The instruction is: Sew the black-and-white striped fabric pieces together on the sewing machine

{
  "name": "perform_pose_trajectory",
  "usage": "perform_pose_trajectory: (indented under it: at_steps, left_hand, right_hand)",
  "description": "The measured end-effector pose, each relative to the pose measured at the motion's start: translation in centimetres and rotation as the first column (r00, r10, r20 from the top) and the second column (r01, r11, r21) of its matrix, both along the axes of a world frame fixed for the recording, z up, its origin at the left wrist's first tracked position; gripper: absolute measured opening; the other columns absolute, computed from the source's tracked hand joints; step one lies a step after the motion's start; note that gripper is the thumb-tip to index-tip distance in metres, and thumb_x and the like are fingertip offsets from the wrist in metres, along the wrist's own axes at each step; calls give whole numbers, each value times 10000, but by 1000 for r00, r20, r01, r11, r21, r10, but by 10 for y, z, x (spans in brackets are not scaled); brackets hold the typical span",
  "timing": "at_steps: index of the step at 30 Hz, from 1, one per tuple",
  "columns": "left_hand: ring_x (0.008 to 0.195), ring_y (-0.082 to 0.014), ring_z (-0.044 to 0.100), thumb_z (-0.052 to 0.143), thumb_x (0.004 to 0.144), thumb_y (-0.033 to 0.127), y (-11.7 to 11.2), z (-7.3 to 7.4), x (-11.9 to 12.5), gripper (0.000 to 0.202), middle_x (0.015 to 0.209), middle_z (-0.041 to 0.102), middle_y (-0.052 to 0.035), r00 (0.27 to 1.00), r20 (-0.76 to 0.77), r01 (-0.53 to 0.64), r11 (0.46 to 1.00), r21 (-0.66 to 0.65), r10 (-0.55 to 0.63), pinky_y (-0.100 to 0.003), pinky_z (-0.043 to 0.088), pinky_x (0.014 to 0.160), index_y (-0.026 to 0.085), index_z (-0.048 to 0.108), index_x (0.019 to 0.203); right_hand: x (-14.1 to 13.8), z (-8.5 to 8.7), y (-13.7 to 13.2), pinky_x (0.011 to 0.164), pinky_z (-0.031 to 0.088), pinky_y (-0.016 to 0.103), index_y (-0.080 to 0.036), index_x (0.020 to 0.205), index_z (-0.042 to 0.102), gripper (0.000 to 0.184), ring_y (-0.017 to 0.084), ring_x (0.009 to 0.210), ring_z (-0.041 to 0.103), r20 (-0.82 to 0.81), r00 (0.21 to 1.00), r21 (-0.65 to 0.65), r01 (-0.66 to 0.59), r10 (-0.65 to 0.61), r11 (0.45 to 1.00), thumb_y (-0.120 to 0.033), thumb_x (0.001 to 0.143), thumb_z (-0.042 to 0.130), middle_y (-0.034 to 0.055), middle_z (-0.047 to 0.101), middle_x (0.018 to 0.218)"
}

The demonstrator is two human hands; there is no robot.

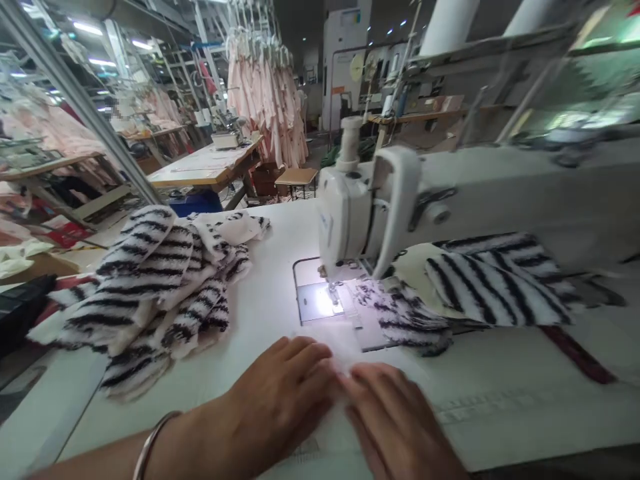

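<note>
My left hand (280, 393) and my right hand (395, 420) lie side by side on the white table (500, 407), fingertips meeting over a small white piece of fabric (345, 363) just in front of the sewing machine's needle plate (320, 300). The fingers of both hands are stretched flat and pressed on the cloth. A metal bangle (153, 443) circles my left wrist. The white sewing machine (380, 207) stands behind, its lamp lighting the plate. Zebra-striped fleece (495, 280) lies under the machine arm to the right.
A heap of zebra-striped fleece pieces (160, 280) sits on the table's left side. A dark red strip (580, 353) lies at the right. Beyond are other work tables (205, 167) and racks of hanging pink garments (270, 100).
</note>
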State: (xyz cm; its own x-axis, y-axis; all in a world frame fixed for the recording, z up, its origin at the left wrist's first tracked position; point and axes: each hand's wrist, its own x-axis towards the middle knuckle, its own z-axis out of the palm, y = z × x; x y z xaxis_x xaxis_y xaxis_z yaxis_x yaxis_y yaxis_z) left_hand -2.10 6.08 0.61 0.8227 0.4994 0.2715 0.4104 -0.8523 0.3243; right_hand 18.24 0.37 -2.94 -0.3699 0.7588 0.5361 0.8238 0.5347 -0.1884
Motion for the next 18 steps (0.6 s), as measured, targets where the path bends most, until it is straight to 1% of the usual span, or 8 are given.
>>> perform_pose_trajectory:
  at_steps: [3,5,7,8,10,13,16,18]
  left_hand:
    - [963,-248,555,446,894,82,3,-7,-4,174,1014,603,-112,999,-16,-46,999,0,46,-418,519,802,145,538,1028]
    - [981,-240,549,426,905,80,7,-11,-10,194,1045,590,-111,998,-9,-67,997,27,67,-407,516,812,153,526,1055]
    - [1008,-237,544,416,915,87,9,-10,-15,203,1076,581,-114,996,-11,-85,995,55,86,-390,515,819,158,520,1075]
    - [1022,-235,542,413,919,92,8,-8,-15,204,1099,576,-117,995,-19,-95,994,59,96,-381,515,822,161,522,1078]
    - [1052,-230,541,419,922,105,3,0,-11,208,1155,564,-120,993,-30,-114,992,44,115,-361,517,834,169,530,1085]
    - [1057,-207,570,443,920,131,-7,12,5,207,1174,586,-106,996,-16,-94,994,-49,93,-311,520,853,189,563,1079]
    - [954,-181,636,476,906,195,-13,16,28,197,1081,647,-85,985,169,78,974,-213,-42,-252,538,799,216,604,1054]
    - [891,-169,664,505,898,256,-15,17,44,187,1039,668,-83,950,292,220,903,-370,-112,-226,542,778,220,636,1026]
  right_hand:
    - [12,15,7,843,456,278,-213,1048,594,223,164,963,581,-122,993,-8,-2,1,1000,-138,885,461,28,648,1008]
    - [40,33,15,888,427,282,-204,1018,601,189,165,992,559,-158,977,70,157,-144,985,-148,885,479,47,633,1002]
    - [75,51,24,902,410,362,-194,1014,626,183,222,1015,541,-83,948,104,314,-306,944,-246,868,529,77,622,1030]
    - [90,58,30,888,409,390,-197,1022,636,218,249,1031,531,-64,942,95,335,-330,937,-285,860,521,82,624,1049]
    - [112,68,41,871,408,411,-222,928,681,216,278,1025,536,-181,914,-63,358,-364,931,-326,807,537,68,654,995]
    - [126,77,55,710,446,363,-243,764,706,179,238,794,590,-467,737,-327,369,-488,870,-398,707,638,42,674,811]
    - [129,86,61,556,436,297,-244,803,695,269,176,623,565,-624,566,-378,387,-540,841,-489,696,666,13,664,716]
    - [131,93,59,565,471,275,-249,858,678,307,168,655,592,-729,459,-375,355,-509,857,-520,717,645,0,671,728]
